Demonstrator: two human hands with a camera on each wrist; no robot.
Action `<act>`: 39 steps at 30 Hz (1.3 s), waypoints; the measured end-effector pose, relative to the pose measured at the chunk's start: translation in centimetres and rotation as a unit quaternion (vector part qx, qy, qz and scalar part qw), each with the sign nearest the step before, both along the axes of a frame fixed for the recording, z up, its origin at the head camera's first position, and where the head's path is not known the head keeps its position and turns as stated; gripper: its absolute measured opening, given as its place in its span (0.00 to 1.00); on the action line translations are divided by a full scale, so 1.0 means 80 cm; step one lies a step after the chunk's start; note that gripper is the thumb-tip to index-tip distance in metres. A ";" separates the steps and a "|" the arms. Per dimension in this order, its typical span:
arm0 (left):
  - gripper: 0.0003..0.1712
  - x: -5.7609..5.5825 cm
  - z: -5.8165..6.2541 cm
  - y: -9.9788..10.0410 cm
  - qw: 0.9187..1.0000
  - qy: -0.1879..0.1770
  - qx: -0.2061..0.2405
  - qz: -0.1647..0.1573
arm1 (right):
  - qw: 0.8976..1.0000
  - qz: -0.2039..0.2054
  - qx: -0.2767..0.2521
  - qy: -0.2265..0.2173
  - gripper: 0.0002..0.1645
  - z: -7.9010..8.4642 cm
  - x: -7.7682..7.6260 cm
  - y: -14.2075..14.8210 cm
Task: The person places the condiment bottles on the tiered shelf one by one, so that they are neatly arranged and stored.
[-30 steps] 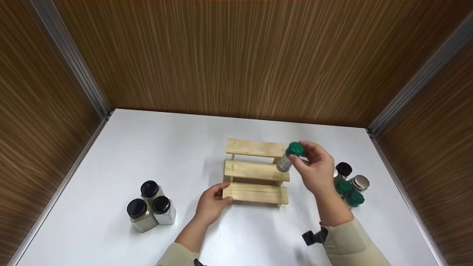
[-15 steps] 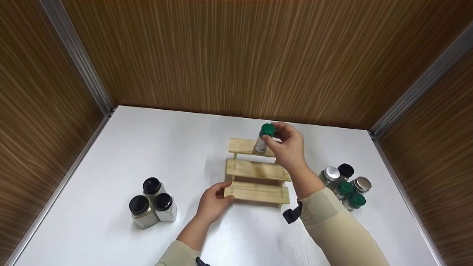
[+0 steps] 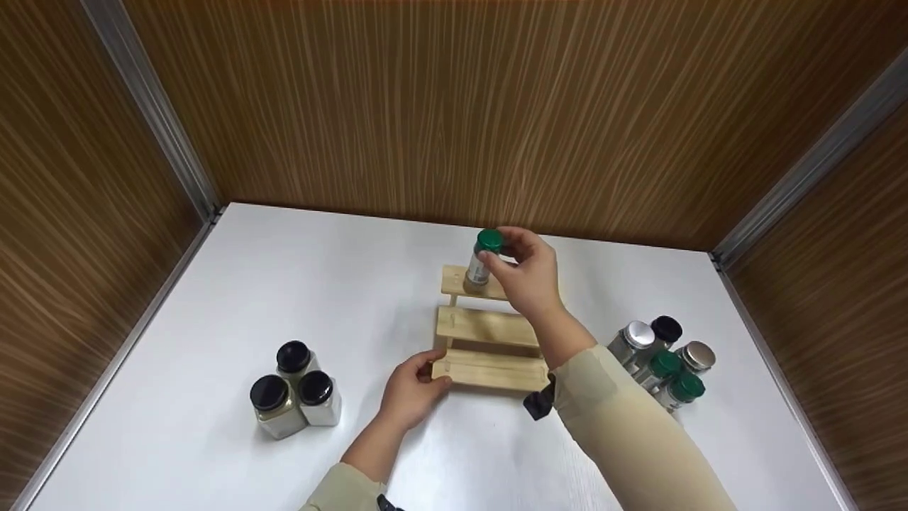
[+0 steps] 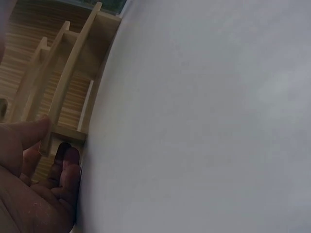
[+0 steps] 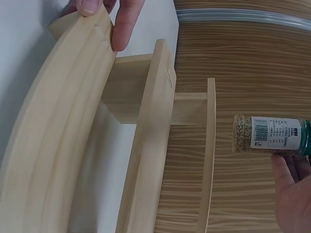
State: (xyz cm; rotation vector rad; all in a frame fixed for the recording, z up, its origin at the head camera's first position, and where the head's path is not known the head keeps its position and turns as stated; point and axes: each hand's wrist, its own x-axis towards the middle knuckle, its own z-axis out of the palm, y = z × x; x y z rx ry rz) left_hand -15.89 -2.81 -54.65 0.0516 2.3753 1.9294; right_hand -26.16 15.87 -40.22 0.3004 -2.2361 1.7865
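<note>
My right hand (image 3: 526, 273) pinches a green-capped spice jar (image 3: 479, 264) near its cap. In the right wrist view the spice jar (image 5: 269, 134) shows a white barcode label and grainy contents; a gap shows between its base and the top shelf. Below it is a three-tier wooden rack (image 3: 489, 325), on whose top step the jar overlaps toward the left end in the head view. My left hand (image 3: 411, 390) grips the left end of the lowest step, with the thumb at the front edge. In the left wrist view the left hand's fingers (image 4: 70, 167) reach under that step.
Three black-lidded square jars (image 3: 292, 390) stand together on the white table (image 3: 177, 341) at left. To the right is a cluster of several jars (image 3: 663, 362) with silver, black and green lids. Wood-grain panels (image 3: 454, 106) enclose the back and sides.
My right hand has carried the green-capped jar left and back, from over the middle step's right end to the top step's left part. The left hand stays on the rack.
</note>
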 end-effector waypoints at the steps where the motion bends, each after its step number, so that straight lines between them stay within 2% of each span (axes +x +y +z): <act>1: 0.28 0.000 0.000 0.000 1.000 0.000 0.000 0.000 | 1.000 0.000 0.003 -0.003 0.21 0.000 -0.001 -0.002; 11: 0.28 0.001 -0.001 0.007 1.000 0.011 -0.007 0.001 | 0.999 0.012 0.022 -0.023 0.22 0.004 -0.011 -0.016; 22: 0.27 0.003 0.002 0.009 1.000 0.012 -0.020 -0.005 | 1.000 0.008 0.019 -0.023 0.23 -0.002 -0.009 -0.021; 28: 0.27 0.005 0.002 0.009 1.000 0.007 -0.013 -0.005 | 1.000 0.012 0.017 -0.023 0.23 -0.003 -0.007 -0.022; 39: 0.27 0.006 0.001 0.008 1.000 0.018 -0.020 -0.009 | 0.999 0.009 0.027 -0.022 0.25 -0.002 -0.005 -0.024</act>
